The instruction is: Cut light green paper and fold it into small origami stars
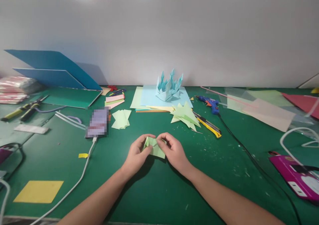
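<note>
A small piece of folded light green paper (156, 151) is held between both hands over the green table. My left hand (137, 153) pinches its left side, thumb on the near face. The thumb and fingers of my right hand (172, 149) grip its upper right edge. Beyond the hands stands a light blue folded-paper crown shape (169, 89) with pointed tips, on a stack of coloured sheets (136, 99). Pointed light green paper pieces (184, 114) lie piled ahead and to the right. Small light green paper slips (121, 119) rest ahead and to the left.
A yellow utility knife (209, 127) and a blue glue gun (211, 105) with a black cord lie right. To the left are a phone (98, 122) on a white cable, pliers (31, 109) and a yellow sheet (38, 191). A magenta device (294, 175) sits far right.
</note>
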Demonstrator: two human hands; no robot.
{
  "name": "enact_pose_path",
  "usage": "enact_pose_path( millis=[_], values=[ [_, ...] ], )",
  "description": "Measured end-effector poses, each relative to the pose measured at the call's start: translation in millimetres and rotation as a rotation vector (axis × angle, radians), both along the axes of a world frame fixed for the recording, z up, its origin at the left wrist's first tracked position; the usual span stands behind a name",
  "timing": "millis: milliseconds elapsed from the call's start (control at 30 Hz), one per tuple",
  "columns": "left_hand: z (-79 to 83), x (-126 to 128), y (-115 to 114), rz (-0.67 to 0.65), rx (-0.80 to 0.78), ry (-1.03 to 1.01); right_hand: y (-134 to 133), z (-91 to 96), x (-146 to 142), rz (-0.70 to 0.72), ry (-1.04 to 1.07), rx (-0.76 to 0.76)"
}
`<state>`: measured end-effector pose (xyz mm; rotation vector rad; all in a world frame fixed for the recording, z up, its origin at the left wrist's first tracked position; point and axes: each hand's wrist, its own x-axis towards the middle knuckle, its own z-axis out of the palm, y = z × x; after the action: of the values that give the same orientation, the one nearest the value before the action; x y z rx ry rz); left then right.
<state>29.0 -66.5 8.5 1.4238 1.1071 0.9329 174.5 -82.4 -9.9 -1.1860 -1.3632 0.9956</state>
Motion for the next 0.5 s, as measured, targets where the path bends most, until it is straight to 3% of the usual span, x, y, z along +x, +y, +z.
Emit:
enact_pose_path(
  millis=[367, 500],
  values=[
    [-5.1, 4.0, 3.2, 0.007, 0.134, 0.057, 2.4, -2.2, 2.7, -0.048, -0.052, 0.077],
    [-7.4, 5.3, 3.7, 0.025, 0.149, 0.075, 1.5, -3.1, 5.9, -0.068, -0.116, 0.206]
  ],
)
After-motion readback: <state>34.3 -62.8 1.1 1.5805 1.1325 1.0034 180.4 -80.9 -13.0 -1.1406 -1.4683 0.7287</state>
